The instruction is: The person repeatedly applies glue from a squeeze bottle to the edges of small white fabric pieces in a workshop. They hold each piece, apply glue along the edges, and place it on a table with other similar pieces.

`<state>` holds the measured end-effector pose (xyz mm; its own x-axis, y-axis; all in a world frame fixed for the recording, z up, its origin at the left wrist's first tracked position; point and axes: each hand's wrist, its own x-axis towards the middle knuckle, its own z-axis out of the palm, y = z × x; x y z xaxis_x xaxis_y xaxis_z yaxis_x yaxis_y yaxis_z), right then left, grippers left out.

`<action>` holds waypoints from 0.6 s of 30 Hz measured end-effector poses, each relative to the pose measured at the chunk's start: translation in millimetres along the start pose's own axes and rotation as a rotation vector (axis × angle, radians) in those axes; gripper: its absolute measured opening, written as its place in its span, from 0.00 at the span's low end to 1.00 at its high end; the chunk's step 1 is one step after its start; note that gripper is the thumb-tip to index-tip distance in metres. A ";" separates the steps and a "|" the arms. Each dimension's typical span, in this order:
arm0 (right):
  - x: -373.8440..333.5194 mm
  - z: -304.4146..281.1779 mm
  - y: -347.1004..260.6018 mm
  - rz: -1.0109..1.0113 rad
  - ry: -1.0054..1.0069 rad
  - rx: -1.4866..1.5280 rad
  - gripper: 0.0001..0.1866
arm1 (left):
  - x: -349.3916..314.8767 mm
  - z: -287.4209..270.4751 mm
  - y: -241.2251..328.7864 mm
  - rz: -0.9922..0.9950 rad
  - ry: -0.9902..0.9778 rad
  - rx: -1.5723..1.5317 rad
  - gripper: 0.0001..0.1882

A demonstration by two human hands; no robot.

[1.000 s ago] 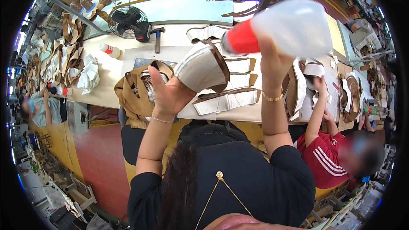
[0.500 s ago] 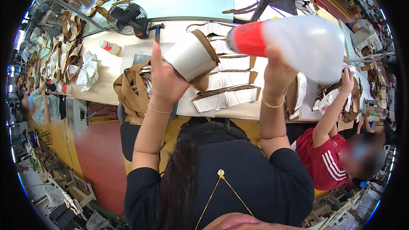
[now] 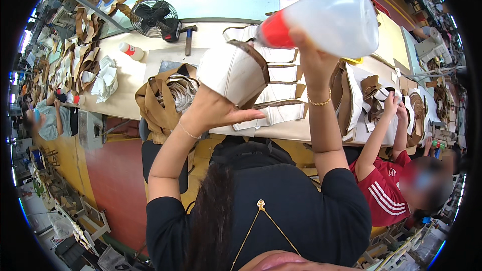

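Note:
My left hand [image 3: 206, 113] supports a curved, stitched piece with a white lining and brown edge [image 3: 228, 73]. Its fingers are mostly hidden behind the piece, and the thumb sticks out to the right. My right hand [image 3: 316, 65] grips a translucent white squeeze bottle with a red top [image 3: 341, 22], tipped sideways. The bottle's nozzle end is close to the upper brown edge of the piece; whether it touches I cannot tell. Under my hands, several similar white pieces with brown edges [image 3: 281, 92] lie in a row on the table.
Left of my hands sits a bundle of brown and white pieces [image 3: 155, 95]. Beyond are a hammer [image 3: 189, 40], a black fan [image 3: 154, 18] and a small white bottle with a red label [image 3: 131, 51]. At right, a co-worker in a red shirt [image 3: 379, 190] handles pieces beside a white-brown stack [image 3: 346, 98].
The bottle and my right hand have moved up and left, bringing the nozzle to the piece's edge. My left hand has turned, with its thumb swinging from pointing up to pointing right.

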<state>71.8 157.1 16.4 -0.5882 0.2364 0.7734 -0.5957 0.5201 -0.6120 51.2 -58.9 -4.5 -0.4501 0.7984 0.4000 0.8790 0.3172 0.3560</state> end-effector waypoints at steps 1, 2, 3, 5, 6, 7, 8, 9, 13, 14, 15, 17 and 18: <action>6.9 1.4 -5.2 0.206 0.103 0.221 0.14 | 1.2 -1.3 -1.2 0.013 -0.006 0.023 0.41; 7.5 1.3 -7.5 0.178 0.169 0.423 0.15 | 1.8 -2.6 -1.5 0.026 -0.013 0.046 0.42; -1.2 0.9 -11.2 0.136 0.159 0.530 0.18 | -2.2 -2.1 1.1 0.028 -0.029 0.062 0.43; -0.6 4.1 -17.9 -0.068 0.028 0.178 0.20 | -6.1 -0.5 4.1 0.019 -0.045 0.126 0.42; 1.0 4.1 -12.7 -0.057 -0.035 0.040 0.21 | -5.3 -0.4 4.5 0.013 -0.038 0.175 0.41; 5.6 0.4 -5.1 0.042 -0.061 -0.050 0.22 | -4.3 -0.5 4.5 0.007 -0.032 0.225 0.40; 10.1 -4.2 -5.8 0.200 -0.055 -0.002 0.23 | -1.0 -3.7 4.3 -0.009 -0.084 0.156 0.41; 18.0 -5.2 -13.4 0.410 -0.030 0.085 0.22 | 1.0 -7.1 5.0 0.019 -0.073 0.162 0.41; 13.0 0.7 -19.6 -0.156 -0.142 0.203 0.17 | 3.6 -11.0 4.7 0.108 -0.057 0.155 0.40; 13.2 5.9 -23.5 -0.106 -0.100 0.158 0.15 | 1.3 -7.9 2.3 0.095 -0.110 0.191 0.42; 18.3 11.0 -26.2 -0.064 -0.059 0.116 0.13 | 1.1 -6.3 0.9 0.084 -0.158 0.230 0.43; 28.0 12.5 -24.3 0.077 -0.087 0.133 0.13 | 0.6 -10.6 6.7 0.091 -0.161 0.177 0.43; 25.4 18.1 -26.4 0.093 -0.031 0.277 0.11 | -0.7 -11.1 8.5 0.093 -0.161 0.145 0.43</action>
<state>62.7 134.5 49.3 -0.6613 0.2452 0.7089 -0.6623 0.2528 -0.7053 57.2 -62.5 7.6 -0.3457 0.8953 0.2810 0.9340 0.2996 0.1947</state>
